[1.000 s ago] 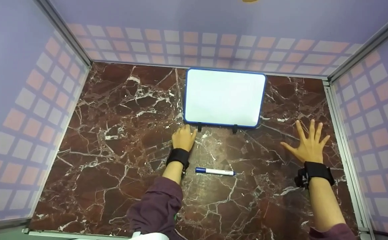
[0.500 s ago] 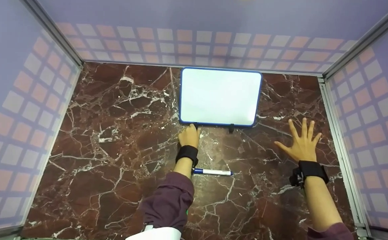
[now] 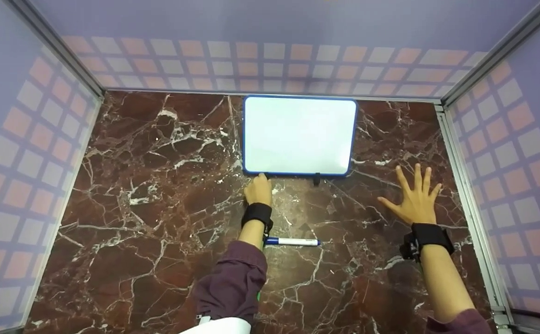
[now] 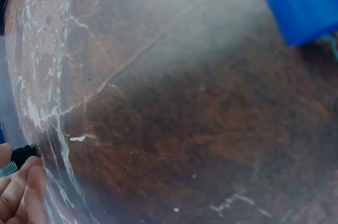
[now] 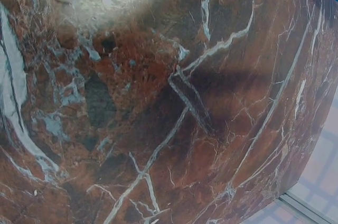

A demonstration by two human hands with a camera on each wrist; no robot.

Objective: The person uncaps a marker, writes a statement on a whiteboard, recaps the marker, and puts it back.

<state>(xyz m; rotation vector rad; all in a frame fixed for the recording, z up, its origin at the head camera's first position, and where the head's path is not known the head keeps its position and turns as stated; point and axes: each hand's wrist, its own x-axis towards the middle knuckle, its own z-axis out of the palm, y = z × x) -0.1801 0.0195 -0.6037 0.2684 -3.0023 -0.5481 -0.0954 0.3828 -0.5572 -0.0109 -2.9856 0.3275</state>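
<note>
A small whiteboard with a blue frame stands at the back of the marbled tabletop. Two black feet stick out under its lower edge; the right foot shows fully. My left hand is at the left one, its fingers curled, and in the left wrist view thumb and fingers pinch this black foot. Under my left wrist lies a white marker with blue ends, its left tip partly hidden; its blue end looms large in the left wrist view. My right hand rests with fingers spread on the tabletop, holding nothing.
Pale purple panels with pink and white squares enclose the table at the back, left and right. A metal rail runs along the right edge. Black camera straps wrap both wrists.
My left hand has moved right and slightly forward to the whiteboard's left foot and taken hold of it. The wrist now overlaps the marker's end. The head view has shifted slightly; the right hand stays put.
</note>
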